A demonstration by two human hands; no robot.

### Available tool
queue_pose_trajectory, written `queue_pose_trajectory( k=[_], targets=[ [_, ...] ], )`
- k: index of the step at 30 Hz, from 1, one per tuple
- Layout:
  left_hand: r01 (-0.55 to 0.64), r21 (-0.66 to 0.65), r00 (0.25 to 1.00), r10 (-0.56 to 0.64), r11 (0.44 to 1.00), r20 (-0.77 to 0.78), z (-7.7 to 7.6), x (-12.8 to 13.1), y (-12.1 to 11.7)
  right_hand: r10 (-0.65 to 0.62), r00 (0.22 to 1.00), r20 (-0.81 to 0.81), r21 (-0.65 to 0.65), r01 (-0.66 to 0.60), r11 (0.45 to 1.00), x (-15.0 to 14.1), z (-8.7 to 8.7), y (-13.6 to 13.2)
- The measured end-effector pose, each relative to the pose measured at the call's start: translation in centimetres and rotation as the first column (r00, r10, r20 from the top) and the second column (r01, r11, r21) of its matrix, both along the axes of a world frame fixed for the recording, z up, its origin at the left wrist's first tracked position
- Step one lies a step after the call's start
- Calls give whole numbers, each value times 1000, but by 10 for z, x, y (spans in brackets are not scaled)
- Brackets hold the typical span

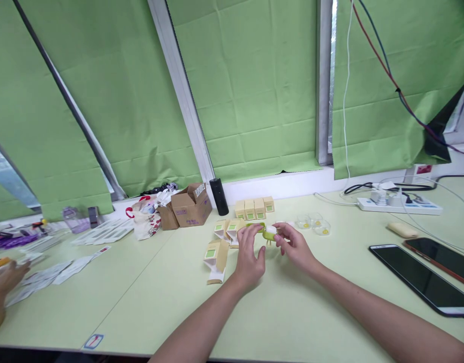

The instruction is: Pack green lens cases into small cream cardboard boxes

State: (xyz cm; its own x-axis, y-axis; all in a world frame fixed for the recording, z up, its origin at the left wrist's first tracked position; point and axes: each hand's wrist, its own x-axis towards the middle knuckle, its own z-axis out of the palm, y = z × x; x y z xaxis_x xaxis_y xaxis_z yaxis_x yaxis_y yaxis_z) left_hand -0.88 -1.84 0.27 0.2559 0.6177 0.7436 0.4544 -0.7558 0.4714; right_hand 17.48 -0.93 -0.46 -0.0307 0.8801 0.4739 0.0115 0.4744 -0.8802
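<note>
My left hand (250, 254) and my right hand (294, 244) meet over the pale green table (171, 297), both pinching a small green and white object (268, 233) between their fingertips. Just left of my hands lie opened small yellow boxes with green labels (216, 254). A row of closed yellow boxes (254, 207) stands behind my hands near the window sill. A few small clear cups (315, 224) sit to the right of my right hand.
A brown cardboard box (192, 204) and a black cylinder (218, 196) stand at the back. Two phones (424, 275) lie at right, a power strip (400, 204) with cables behind them. Another person's hand (3, 287) rests at far left near paper strips (58, 272).
</note>
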Motion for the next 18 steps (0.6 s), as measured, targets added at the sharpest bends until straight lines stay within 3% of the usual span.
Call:
queue_pose_trajectory(
  k=[6, 18],
  targets=[
    [-47, 97, 989, 61, 994, -138, -5, 1, 1, 26, 995, -95, -80, -34, 996, -1, 4, -1],
    [-79, 115, 982, 97, 990, -161, -8, 1, 5, 63, 993, -97, -178, -79, 981, -1, 2, 0]
  ],
)
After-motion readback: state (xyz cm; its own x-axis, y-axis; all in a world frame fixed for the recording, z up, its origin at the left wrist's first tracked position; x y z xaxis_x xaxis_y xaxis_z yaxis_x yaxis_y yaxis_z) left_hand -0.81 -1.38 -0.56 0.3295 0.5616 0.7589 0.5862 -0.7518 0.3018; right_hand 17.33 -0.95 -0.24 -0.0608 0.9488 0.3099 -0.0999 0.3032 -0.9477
